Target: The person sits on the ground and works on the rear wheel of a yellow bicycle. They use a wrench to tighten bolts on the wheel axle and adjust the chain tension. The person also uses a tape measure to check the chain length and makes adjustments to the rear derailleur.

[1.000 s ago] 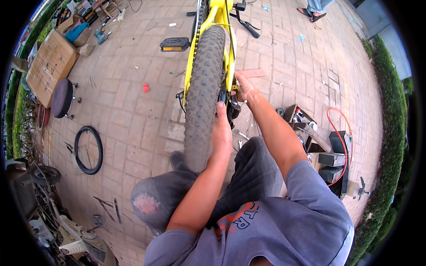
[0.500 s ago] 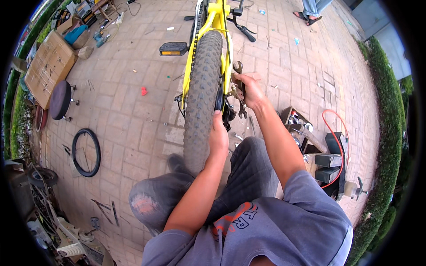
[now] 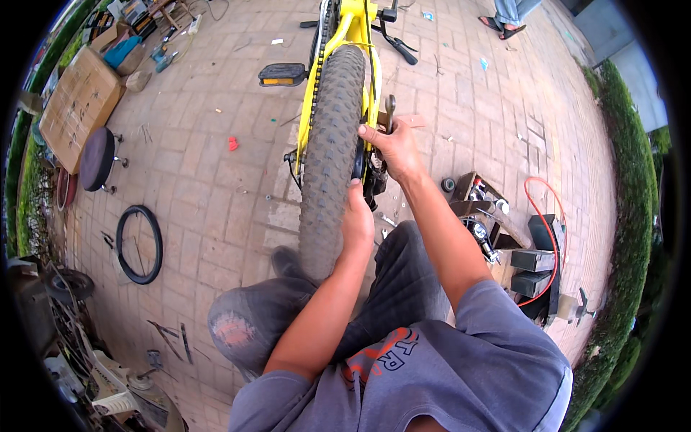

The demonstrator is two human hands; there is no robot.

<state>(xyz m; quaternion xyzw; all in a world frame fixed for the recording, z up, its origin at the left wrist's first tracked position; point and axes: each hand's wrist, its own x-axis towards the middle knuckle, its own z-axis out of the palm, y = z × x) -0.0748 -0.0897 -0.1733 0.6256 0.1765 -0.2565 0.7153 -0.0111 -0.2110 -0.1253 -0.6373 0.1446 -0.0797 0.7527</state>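
Note:
A yellow bicycle frame (image 3: 352, 21) points away from me, with its fat knobby rear tire (image 3: 331, 144) between my legs. My left hand (image 3: 358, 219) is closed on the tire's right side, thumb up against the dark rim; its other fingers are hidden. My right hand (image 3: 394, 149) holds an open-ended spanner (image 3: 391, 106) at the right of the frame, thumb reaching the tire's edge. Dark hub parts (image 3: 376, 187) sit below that hand, partly hidden.
Toolbox (image 3: 479, 187), dark stacked boxes (image 3: 533, 261), red hose (image 3: 540, 180) lie right. Cardboard (image 3: 79, 108), stool (image 3: 97, 158), loose tire (image 3: 140, 276), scooter parts (image 3: 122, 389) lie left. Another person's sandaled feet (image 3: 507, 29) stand at top right; small spanners (image 3: 389, 222) lie near my knee.
My right hand brought a spanner into view half a second ago and has since shifted slightly left, thumb now against the tire's edge. My left hand stays about in place.

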